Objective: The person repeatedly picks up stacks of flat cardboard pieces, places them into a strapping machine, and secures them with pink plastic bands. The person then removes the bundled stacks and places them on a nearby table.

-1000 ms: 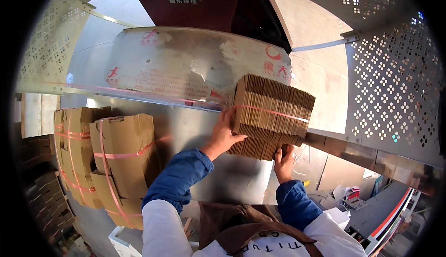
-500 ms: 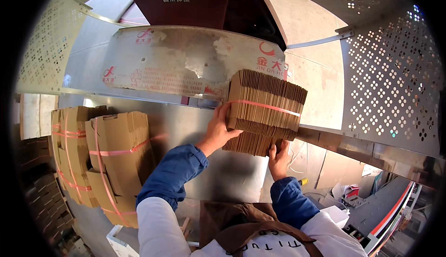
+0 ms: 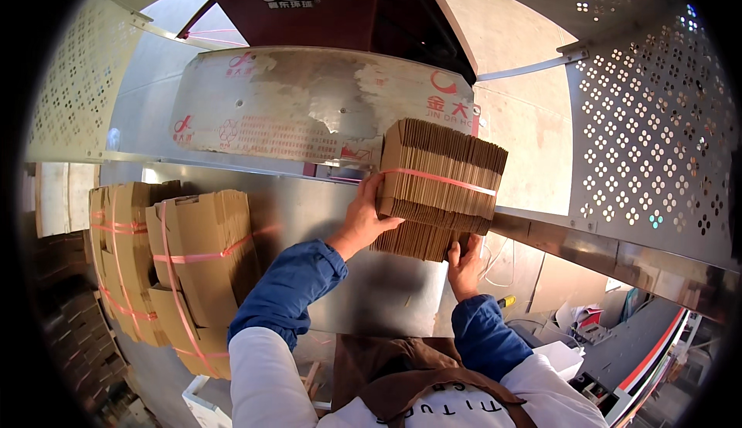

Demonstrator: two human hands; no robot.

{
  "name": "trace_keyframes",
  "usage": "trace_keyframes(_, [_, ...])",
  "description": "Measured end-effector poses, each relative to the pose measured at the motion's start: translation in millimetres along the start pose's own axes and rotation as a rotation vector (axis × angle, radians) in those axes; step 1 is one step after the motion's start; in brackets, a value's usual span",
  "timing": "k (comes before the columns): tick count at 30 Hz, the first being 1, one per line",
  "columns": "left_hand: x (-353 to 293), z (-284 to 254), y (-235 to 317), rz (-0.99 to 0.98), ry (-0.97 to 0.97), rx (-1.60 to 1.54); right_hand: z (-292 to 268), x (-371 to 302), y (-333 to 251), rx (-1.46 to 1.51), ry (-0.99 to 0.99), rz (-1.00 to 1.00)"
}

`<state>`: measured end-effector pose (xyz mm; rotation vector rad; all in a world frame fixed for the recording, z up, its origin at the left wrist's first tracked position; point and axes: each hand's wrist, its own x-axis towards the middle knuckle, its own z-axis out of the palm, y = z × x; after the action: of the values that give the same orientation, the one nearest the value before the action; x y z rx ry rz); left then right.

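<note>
A thick bundle of flat brown cardboard pieces point(image 3: 448, 153), standing on edge side by side, sits at the far side of the metal table point(image 3: 363, 293). One pink strap point(image 3: 440, 180) runs across it. My left hand point(image 3: 364, 217) grips the bundle's near left corner, with the thumb along its near side. At the lower right edge my right hand point(image 3: 464, 266) holds it with bent fingers, partly hidden behind the cardboard. The lower part of the bundle hangs toward me between both hands.
On the left stand strapped cardboard bundles point(image 3: 205, 258) with pink bands crossing. Ahead is a dark red machine housing point(image 3: 301, 6) behind a worn metal plate point(image 3: 270, 111). Perforated metal guards point(image 3: 649, 142) flank both sides. A grey bench point(image 3: 645, 343) lies at the lower right.
Both hands keep their hold on the bundle, which has hardly moved. The view has shifted very slightly. A dark red bar shows behind the plate at the upper left.
</note>
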<state>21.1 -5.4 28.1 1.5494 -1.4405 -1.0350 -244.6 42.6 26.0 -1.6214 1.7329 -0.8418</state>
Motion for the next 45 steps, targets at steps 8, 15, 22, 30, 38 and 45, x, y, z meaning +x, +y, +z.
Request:
trace_keyframes(8, [-2,1,-9,0.008,-0.005,-0.017,1,-3,1,0.046,-0.012,0.073])
trace_keyframes(15, [-2,2,-9,0.001,0.026,0.028,-1,1,4,-0.039,-0.005,-0.038])
trace_keyframes(22, [-65,0,1,-0.063,0.121,0.005,-7,-24,5,-0.119,-0.060,-0.093])
trace_keyframes(30, [-247,-72,9,-0.290,0.429,0.056,49,-140,-75,0.197,-0.542,0.177])
trace_keyframes(38, [-360,-76,61,-0.345,0.777,0.133,92,-149,-86,0.128,-0.799,-0.164])
trace_keyframes(45, [-407,-19,68,-0.605,0.634,-0.275,70,-99,-17,0.108,-0.865,-0.164])
